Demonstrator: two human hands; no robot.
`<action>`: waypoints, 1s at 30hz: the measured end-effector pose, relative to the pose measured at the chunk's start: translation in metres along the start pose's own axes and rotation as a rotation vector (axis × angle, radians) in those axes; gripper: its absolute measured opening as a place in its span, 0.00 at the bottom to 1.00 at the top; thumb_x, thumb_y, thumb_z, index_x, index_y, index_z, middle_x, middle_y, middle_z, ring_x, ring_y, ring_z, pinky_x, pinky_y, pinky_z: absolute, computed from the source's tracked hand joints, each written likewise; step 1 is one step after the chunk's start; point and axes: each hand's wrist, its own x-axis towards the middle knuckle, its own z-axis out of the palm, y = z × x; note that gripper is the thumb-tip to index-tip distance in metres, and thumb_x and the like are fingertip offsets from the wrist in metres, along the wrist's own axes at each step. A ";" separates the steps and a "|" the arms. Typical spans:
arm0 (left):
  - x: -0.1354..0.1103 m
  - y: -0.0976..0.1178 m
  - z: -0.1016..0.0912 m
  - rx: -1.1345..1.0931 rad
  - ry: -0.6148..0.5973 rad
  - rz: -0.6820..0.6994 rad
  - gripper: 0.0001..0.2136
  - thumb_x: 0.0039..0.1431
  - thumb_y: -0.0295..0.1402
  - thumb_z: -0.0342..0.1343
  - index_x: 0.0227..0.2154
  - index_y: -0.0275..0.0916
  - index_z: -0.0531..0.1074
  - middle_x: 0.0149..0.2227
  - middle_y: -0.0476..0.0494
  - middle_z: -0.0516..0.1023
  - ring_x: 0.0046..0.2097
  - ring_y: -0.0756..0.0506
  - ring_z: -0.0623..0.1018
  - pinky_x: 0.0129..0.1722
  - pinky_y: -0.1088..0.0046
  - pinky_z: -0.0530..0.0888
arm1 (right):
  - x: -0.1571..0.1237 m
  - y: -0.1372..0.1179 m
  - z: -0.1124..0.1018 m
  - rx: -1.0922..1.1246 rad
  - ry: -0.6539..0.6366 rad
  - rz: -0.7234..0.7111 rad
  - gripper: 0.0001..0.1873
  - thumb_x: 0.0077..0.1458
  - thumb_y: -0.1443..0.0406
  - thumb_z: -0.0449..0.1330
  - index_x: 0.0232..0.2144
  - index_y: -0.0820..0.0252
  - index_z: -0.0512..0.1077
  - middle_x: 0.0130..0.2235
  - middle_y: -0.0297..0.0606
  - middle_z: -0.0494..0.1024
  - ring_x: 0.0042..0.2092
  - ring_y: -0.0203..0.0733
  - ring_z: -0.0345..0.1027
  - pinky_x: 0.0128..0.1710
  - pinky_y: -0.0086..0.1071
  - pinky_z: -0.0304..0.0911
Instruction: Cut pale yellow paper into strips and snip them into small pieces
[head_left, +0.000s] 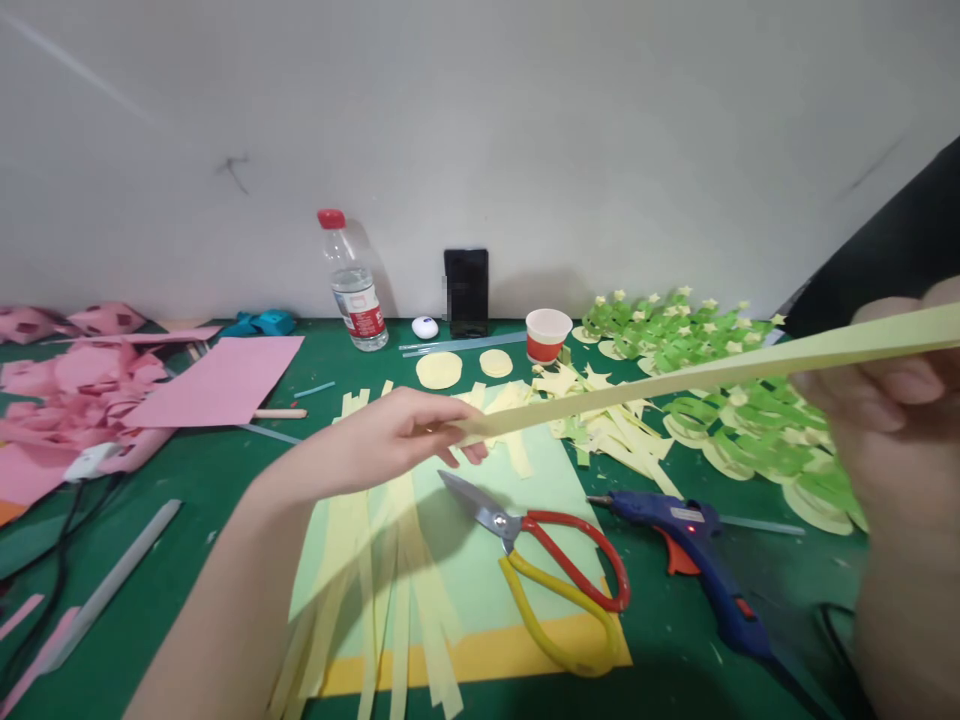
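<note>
A long pale yellow paper strip [637, 392] is stretched between my two hands above the table. My left hand [409, 435] pinches its left end. At the right edge of the view, my right hand [892, 370] is closed on the other end and lies partly outside the frame. Beneath, more yellow paper strips [405, 580] fan out over light green paper [525, 580]. Scissors [517, 530] with one red and one yellow handle rest on that paper, blades parted. A blue hot glue gun [697, 530] lies just right of them, its small red light lit.
Yellow paper scraps [607, 425] and green curled paper pieces with stars [697, 340] cover the right. Along the wall stand a water bottle [356, 295], a phone [466, 292] and a paper cup [547, 335]. Pink paper [225, 382] and a cable [64, 540] occupy the left.
</note>
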 end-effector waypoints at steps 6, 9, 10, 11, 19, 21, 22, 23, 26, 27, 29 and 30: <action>0.009 -0.001 0.011 -0.261 0.250 -0.085 0.16 0.54 0.20 0.42 0.35 0.36 0.75 0.40 0.43 0.80 0.43 0.47 0.78 0.44 0.71 0.73 | -0.009 -0.001 0.019 0.351 -0.215 0.384 0.16 0.42 0.67 0.60 0.09 0.58 0.62 0.13 0.30 0.58 0.16 0.31 0.56 0.13 0.28 0.47; 0.011 0.019 0.029 -0.475 0.172 -0.111 0.13 0.60 0.31 0.46 0.39 0.37 0.75 0.38 0.46 0.81 0.41 0.47 0.79 0.43 0.73 0.73 | -0.018 0.005 0.034 0.409 -0.446 0.448 0.13 0.46 0.66 0.59 0.13 0.58 0.65 0.16 0.31 0.65 0.18 0.30 0.57 0.14 0.26 0.49; 0.011 0.026 0.034 -0.508 0.127 -0.124 0.13 0.61 0.34 0.46 0.37 0.37 0.76 0.36 0.46 0.81 0.40 0.47 0.79 0.41 0.74 0.74 | -0.022 0.008 0.038 0.404 -0.492 0.460 0.13 0.49 0.65 0.58 0.15 0.58 0.66 0.17 0.31 0.66 0.18 0.30 0.56 0.14 0.26 0.49; 0.010 0.032 0.039 -0.529 0.081 -0.144 0.14 0.61 0.37 0.48 0.34 0.37 0.77 0.35 0.47 0.81 0.38 0.47 0.79 0.39 0.75 0.74 | -0.024 0.011 0.042 0.387 -0.521 0.471 0.13 0.50 0.64 0.58 0.16 0.59 0.67 0.18 0.31 0.67 0.19 0.30 0.56 0.15 0.25 0.49; 0.008 0.043 0.049 -0.815 -0.002 -0.234 0.09 0.56 0.35 0.57 0.26 0.38 0.79 0.26 0.51 0.81 0.31 0.52 0.80 0.33 0.83 0.74 | -0.037 0.011 0.058 0.208 -0.581 0.295 0.13 0.53 0.66 0.57 0.18 0.59 0.67 0.18 0.28 0.65 0.19 0.28 0.55 0.18 0.25 0.49; 0.008 0.042 0.048 -0.880 -0.024 -0.238 0.07 0.53 0.33 0.59 0.25 0.38 0.79 0.24 0.52 0.81 0.29 0.53 0.79 0.32 0.85 0.74 | -0.037 0.011 0.060 0.226 -0.556 0.290 0.11 0.53 0.67 0.58 0.19 0.59 0.68 0.19 0.28 0.65 0.19 0.28 0.55 0.17 0.25 0.47; 0.008 0.042 0.048 -0.911 -0.035 -0.244 0.05 0.52 0.32 0.60 0.24 0.38 0.79 0.24 0.52 0.81 0.28 0.54 0.79 0.31 0.85 0.74 | -0.037 0.012 0.061 0.241 -0.543 0.297 0.11 0.53 0.67 0.58 0.19 0.58 0.68 0.20 0.28 0.66 0.19 0.27 0.55 0.17 0.25 0.47; 0.007 0.043 0.047 -0.938 -0.046 -0.251 0.05 0.50 0.31 0.62 0.23 0.37 0.78 0.23 0.52 0.80 0.28 0.54 0.78 0.30 0.86 0.74 | -0.038 0.014 0.060 0.255 -0.534 0.307 0.10 0.53 0.67 0.58 0.20 0.58 0.69 0.20 0.28 0.67 0.20 0.27 0.54 0.17 0.25 0.46; 0.006 0.044 0.046 -1.026 -0.087 -0.285 0.04 0.48 0.29 0.64 0.20 0.36 0.77 0.22 0.53 0.80 0.25 0.56 0.77 0.27 0.87 0.73 | -0.038 0.018 0.056 0.297 -0.541 0.344 0.09 0.52 0.66 0.59 0.21 0.57 0.71 0.21 0.28 0.66 0.20 0.28 0.53 0.17 0.25 0.47; 0.005 0.045 0.045 -1.053 -0.103 -0.292 0.04 0.48 0.28 0.64 0.20 0.36 0.77 0.21 0.53 0.80 0.24 0.56 0.77 0.27 0.88 0.73 | -0.038 0.018 0.054 0.314 -0.539 0.358 0.08 0.52 0.65 0.60 0.21 0.57 0.72 0.20 0.28 0.65 0.20 0.28 0.53 0.17 0.25 0.48; 0.004 0.046 0.045 -1.095 -0.128 -0.303 0.05 0.47 0.25 0.64 0.19 0.36 0.77 0.20 0.54 0.79 0.23 0.57 0.77 0.25 0.89 0.72 | -0.037 0.018 0.050 0.347 -0.506 0.390 0.09 0.51 0.64 0.62 0.20 0.57 0.72 0.18 0.28 0.62 0.20 0.29 0.53 0.17 0.25 0.48; 0.004 0.046 0.045 -1.109 -0.136 -0.306 0.05 0.46 0.24 0.64 0.19 0.35 0.76 0.19 0.54 0.79 0.23 0.57 0.77 0.25 0.89 0.72 | -0.036 0.017 0.049 0.361 -0.479 0.400 0.09 0.50 0.64 0.62 0.19 0.57 0.72 0.17 0.28 0.61 0.19 0.29 0.53 0.16 0.25 0.47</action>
